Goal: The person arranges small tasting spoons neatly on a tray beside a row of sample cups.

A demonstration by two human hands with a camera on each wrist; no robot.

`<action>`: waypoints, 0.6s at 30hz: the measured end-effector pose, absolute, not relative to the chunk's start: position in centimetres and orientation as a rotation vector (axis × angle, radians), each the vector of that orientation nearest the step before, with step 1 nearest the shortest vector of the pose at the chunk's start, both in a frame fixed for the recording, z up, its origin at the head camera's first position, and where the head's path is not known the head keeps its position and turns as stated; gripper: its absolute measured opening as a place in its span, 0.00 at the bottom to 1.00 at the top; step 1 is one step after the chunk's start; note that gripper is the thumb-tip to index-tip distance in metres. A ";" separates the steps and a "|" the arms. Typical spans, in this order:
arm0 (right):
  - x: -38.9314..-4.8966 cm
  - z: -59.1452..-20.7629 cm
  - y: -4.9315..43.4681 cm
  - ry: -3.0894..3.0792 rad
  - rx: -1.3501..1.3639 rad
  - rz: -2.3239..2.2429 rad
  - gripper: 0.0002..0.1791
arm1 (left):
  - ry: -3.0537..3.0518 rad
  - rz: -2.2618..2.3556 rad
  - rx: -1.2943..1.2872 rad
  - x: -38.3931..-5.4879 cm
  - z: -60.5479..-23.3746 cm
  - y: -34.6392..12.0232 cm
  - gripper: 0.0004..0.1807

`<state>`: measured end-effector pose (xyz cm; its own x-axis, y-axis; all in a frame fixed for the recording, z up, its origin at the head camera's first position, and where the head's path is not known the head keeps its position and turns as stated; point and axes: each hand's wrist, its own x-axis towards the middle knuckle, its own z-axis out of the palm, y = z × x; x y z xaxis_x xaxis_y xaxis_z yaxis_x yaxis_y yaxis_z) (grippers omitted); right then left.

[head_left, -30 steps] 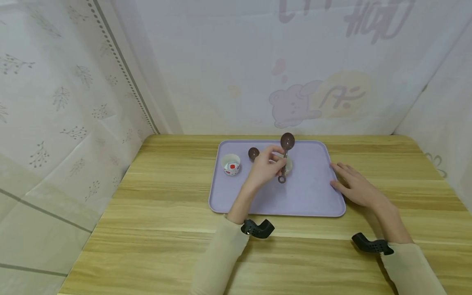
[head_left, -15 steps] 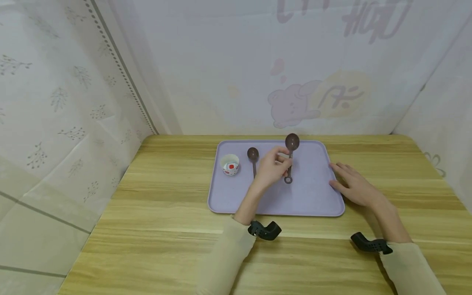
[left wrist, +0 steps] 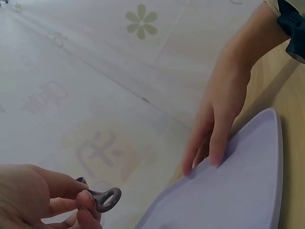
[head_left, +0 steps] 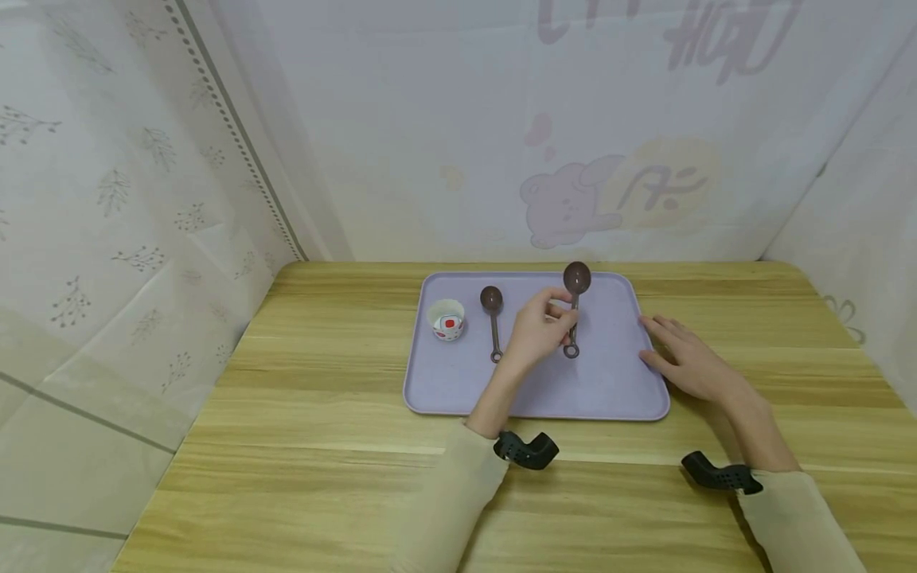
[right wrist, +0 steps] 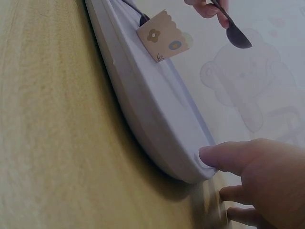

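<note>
My left hand (head_left: 537, 330) pinches a brown measuring spoon (head_left: 576, 278) by its handle, bowl end up and away, over the lilac tray (head_left: 609, 378). In the left wrist view the ring end of its handle (left wrist: 108, 199) sticks out past the fingertips. A smaller brown measuring spoon (head_left: 491, 299) lies on the tray, left of that hand. Farther left stands a small white paper cup (head_left: 447, 322) with red marks. The right wrist view shows a scalloped, patterned paper cup (right wrist: 164, 36), hidden behind my left hand from the head. My right hand (head_left: 695, 366) rests at the tray's right edge, thumb on the rim.
The tray lies on a wooden table (head_left: 322, 366), toward its back edge. Printed cloth curtains (head_left: 430, 119) hang behind and at both sides. Each wrist wears a black camera mount, one of them the left wrist mount (head_left: 526, 451).
My left hand has moved right with the spoon, uncovering the whole smaller spoon. The second cup, partly visible behind it before, is now hidden in the head view. My right hand stays put.
</note>
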<state>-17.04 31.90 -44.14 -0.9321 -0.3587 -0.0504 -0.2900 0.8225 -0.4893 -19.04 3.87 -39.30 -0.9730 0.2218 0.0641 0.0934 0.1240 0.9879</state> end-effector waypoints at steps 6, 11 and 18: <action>-17.1 -44.2 31.9 2.859 -0.505 -0.729 0.39 | 2.265 2.020 0.305 -19.0 -39.4 4.2 0.12; -17.0 -44.0 31.8 2.860 -0.502 -0.725 0.39 | 2.257 2.034 0.286 -19.0 -39.5 4.6 0.12; -17.0 -44.0 31.8 2.869 -0.501 -0.733 0.38 | 2.249 2.056 0.290 -19.1 -39.7 5.4 0.13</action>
<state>-17.00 31.78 -44.02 -0.9350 -0.3509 -0.0508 -0.2835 0.8260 -0.4872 -19.08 5.35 -39.67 -0.9787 0.1936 0.0678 0.0849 0.0811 0.9931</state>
